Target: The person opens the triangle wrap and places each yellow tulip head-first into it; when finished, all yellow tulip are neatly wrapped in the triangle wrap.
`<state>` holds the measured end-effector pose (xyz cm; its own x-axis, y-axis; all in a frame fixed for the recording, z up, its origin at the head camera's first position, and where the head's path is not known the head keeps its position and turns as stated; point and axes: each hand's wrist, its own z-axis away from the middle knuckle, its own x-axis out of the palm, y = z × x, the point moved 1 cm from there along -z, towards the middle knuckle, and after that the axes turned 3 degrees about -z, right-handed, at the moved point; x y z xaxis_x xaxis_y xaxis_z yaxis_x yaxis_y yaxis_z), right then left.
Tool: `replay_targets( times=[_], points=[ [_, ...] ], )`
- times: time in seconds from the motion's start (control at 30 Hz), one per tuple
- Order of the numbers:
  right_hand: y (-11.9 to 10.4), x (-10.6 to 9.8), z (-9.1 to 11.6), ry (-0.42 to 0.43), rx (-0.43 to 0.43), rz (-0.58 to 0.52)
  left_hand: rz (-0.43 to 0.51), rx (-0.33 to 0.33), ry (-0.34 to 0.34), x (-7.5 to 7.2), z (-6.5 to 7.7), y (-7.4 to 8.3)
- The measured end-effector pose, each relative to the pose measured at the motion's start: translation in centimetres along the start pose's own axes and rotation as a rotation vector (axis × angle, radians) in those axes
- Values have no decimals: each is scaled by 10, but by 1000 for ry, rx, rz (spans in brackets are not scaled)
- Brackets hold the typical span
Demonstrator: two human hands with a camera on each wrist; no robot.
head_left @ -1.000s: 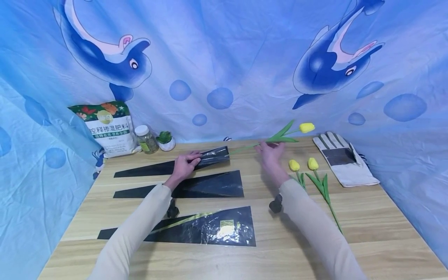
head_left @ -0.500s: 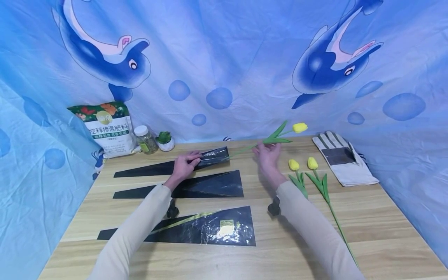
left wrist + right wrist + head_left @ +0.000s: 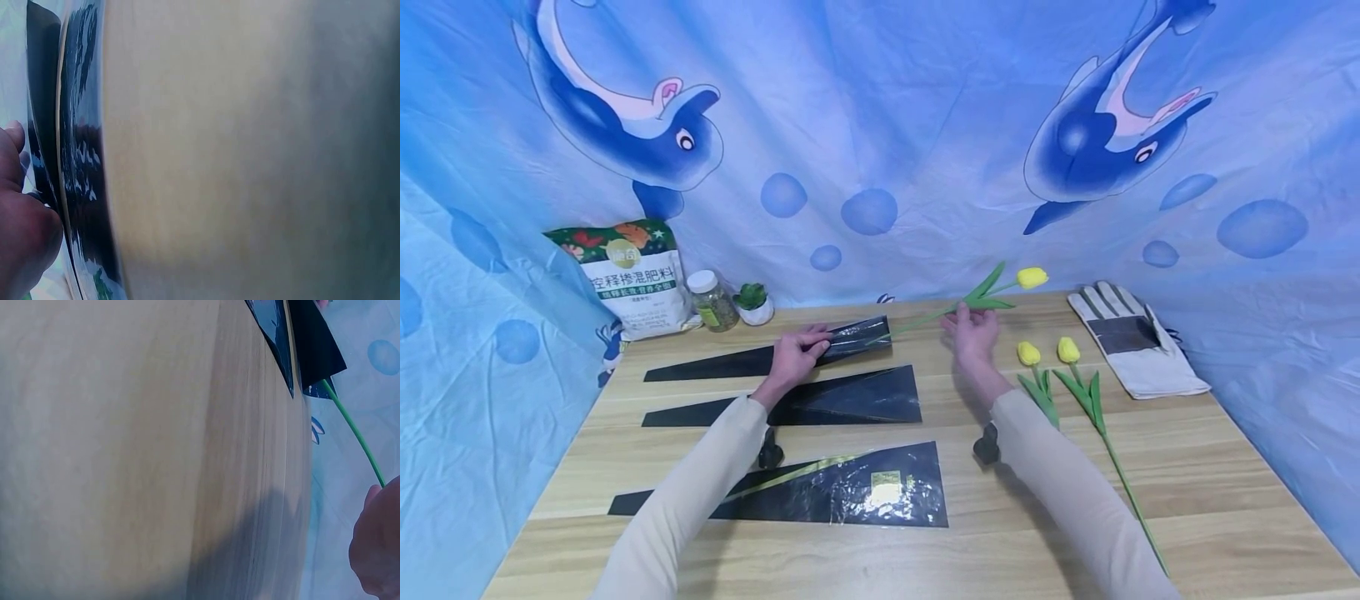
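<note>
My left hand [image 3: 796, 354] grips the farthest black tapered flower sleeve [image 3: 850, 333] near its wide end, with thumb and fingers at its edge. In the left wrist view, the sleeve's dark layers [image 3: 44, 81] stand apart above the tabletop. To the right, my right hand [image 3: 974, 333] pinches the green stem of a yellow artificial tulip [image 3: 1032, 277] just below its leaves. That stem [image 3: 356, 434] runs to the sleeve's wide mouth, and its end lies inside. Two more black sleeves lie nearer: a plain one [image 3: 872, 396] and a shiny one with a gold label [image 3: 910, 492].
Two yellow tulips [image 3: 1028, 353] lie right of my right hand, partly behind the sleeve of my arm. Farther right is a white-and-grey glove [image 3: 1157, 362]. A fertilizer bag [image 3: 636, 279], a lidded jar [image 3: 713, 304] and a small potted plant [image 3: 754, 304] stand at the back left.
The tulip has shifted left with my right hand, and its stem reaches farther into the black sleeve. My left hand has stayed in place.
</note>
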<state>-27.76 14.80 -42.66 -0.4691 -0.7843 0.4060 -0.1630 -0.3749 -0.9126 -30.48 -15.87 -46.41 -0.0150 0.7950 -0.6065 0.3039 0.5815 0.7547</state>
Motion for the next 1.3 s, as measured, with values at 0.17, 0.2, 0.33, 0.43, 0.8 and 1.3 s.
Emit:
replay_targets(
  times=[0.17,0.2,0.33,0.43,0.8,1.3],
  points=[
    [2,0,-2,2,-25,-1,14,-17,-17,0,2,0],
    [3,0,-2,1,-23,1,17,-19,-19,0,2,1],
    [3,-2,-3,-11,-21,21,24,-20,-19,1,2,0],
    [3,-3,-4,-23,-37,38,28,-12,-11,2,2,0],
    [2,-3,-5,-18,-100,36,30,-5,7,1,0,0],
    [2,-7,-5,-11,-60,80,31,2,14,1,1,2]
  ],
)
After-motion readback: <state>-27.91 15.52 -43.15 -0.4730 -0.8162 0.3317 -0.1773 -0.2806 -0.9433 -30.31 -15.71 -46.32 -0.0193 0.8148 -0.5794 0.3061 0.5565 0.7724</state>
